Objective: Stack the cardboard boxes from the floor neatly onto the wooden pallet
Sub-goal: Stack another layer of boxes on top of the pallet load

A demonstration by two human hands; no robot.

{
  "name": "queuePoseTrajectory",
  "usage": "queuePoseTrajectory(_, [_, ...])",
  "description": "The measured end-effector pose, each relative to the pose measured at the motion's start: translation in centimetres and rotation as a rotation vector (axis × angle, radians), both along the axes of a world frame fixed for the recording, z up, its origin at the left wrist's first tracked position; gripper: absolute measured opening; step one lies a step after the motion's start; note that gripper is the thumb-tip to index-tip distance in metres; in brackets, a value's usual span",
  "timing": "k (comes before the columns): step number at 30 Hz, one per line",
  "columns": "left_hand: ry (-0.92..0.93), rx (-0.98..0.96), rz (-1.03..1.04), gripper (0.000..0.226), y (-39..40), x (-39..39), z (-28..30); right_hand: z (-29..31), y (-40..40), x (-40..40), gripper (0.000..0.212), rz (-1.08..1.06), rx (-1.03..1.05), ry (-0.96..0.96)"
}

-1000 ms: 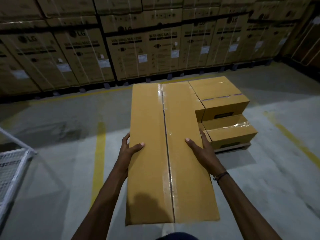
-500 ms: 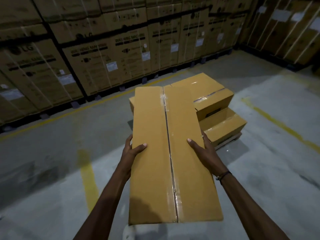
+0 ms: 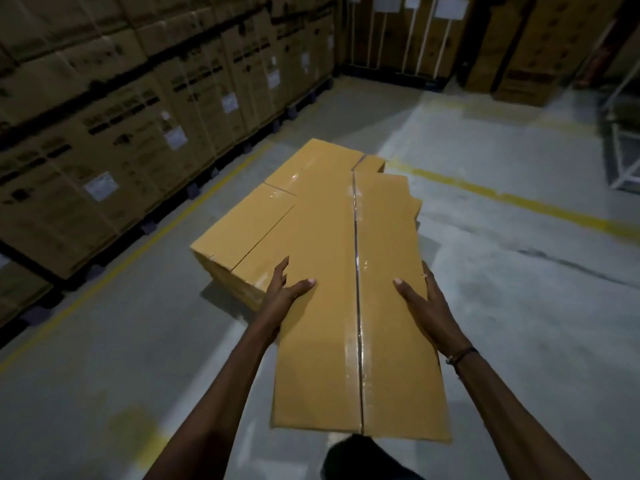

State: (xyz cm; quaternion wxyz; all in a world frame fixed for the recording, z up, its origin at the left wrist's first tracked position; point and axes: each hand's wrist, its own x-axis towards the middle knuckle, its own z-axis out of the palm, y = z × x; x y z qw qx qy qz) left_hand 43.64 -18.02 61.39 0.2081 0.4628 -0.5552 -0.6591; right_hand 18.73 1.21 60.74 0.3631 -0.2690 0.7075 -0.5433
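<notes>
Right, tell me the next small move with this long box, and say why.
Probably carry the long box a little further forward and lower it onto the stacked boxes. The left hand and right hand hold it by its sides, its far end already reaches over the stack, but its near end hangs over bare floor.

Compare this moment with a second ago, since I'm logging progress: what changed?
The person has carried the long box closer to the stacked boxes, so its far end now overlaps them, and has come round them toward the right. The left hand and right hand still hold the box's sides as before.
</notes>
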Motion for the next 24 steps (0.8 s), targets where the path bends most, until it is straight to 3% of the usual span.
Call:
queuePoseTrajectory(5, [-0.026,-0.055,-0.174,0.111,-5.0,-3.4,-0.6,-1.9,-2.9,-1.1,0.09,-0.128,0.014,0.02])
queuePoseTrajectory(16, [-0.08,-0.148,-0.429,0.076,-14.9,-8.8,-2.2,-5.2,-9.4,-2.1,0.099,-0.338,0.091,-0.008])
queuePoseTrajectory(24, [-0.107,-0.122,-0.609,0.082,-23.8,-11.0,-4.9,-7.5,-15.8,-1.2,0.097,-0.466,0.142,-0.064])
